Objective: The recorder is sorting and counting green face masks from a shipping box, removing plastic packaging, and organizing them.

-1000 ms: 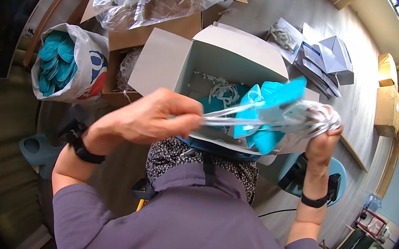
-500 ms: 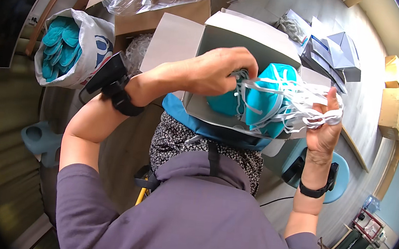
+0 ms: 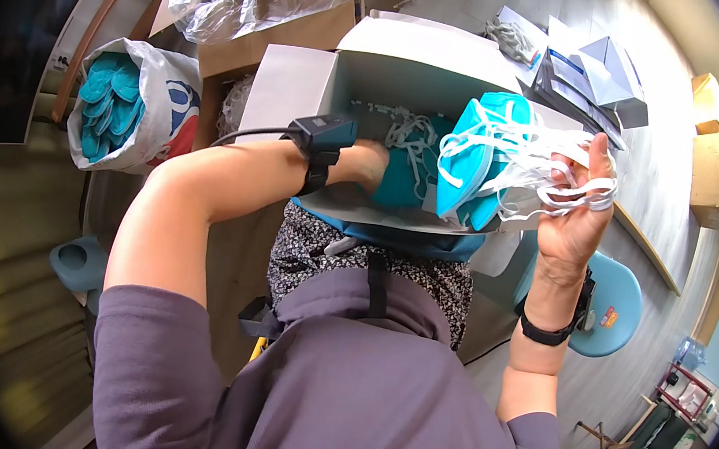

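A bunch of turquoise face masks (image 3: 485, 150) hangs over the right side of an open white box (image 3: 435, 69) by its long white straps (image 3: 531, 160). Those straps loop round the fingers of my right hand (image 3: 579, 205), which is closed on them, palm up, just outside the box. My left hand (image 3: 368, 168) reaches down inside the box beside another turquoise mask (image 3: 402, 176), its fingers hidden. More white straps lie within the box behind that mask. The box sits at my lap, over a blue surface.
To the left stands a white bag (image 3: 163, 82) filled with turquoise mask pieces. Beyond it is a cardboard carton (image 3: 283, 43) topped with clear plastic wrap. Flattened dark boxes (image 3: 574, 94) and a grey bundle lie at the far right, with a light blue stool (image 3: 612, 306) nearer.
My left hand has gone from the hanging masks down into the box, towards its left side. The right hand still holds the straps, nearly in place; the hanging masks have shifted slightly left and up.
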### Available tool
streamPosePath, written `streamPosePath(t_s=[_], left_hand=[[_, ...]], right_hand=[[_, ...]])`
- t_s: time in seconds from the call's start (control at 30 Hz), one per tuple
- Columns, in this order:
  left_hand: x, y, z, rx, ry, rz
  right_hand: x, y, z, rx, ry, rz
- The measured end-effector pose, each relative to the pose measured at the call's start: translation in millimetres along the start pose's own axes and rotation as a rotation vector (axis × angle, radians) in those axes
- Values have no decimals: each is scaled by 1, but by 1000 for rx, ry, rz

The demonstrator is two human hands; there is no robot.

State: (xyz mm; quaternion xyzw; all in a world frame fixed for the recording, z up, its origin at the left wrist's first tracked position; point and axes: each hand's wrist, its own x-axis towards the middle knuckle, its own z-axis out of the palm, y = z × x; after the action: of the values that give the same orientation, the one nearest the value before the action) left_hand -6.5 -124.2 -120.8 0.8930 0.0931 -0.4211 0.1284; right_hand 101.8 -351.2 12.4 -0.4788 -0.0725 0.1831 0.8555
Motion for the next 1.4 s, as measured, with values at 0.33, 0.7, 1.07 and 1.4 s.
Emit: streamPosePath(t_s=[0.33, 0.7, 1.07, 1.4], left_hand=[[-35, 2, 5, -662, 189, -89], [-96, -10, -49, -1233, 1029, 216], [-109, 9, -63, -1676, 697, 282], [-114, 8, -49, -1394, 478, 666]], right_hand=[[-2, 12, 10, 41, -31, 88], [-10, 30, 30, -373, -359, -41], [-15, 51, 43, -1078, -433, -536], [7, 32, 44, -691, -353, -243]])
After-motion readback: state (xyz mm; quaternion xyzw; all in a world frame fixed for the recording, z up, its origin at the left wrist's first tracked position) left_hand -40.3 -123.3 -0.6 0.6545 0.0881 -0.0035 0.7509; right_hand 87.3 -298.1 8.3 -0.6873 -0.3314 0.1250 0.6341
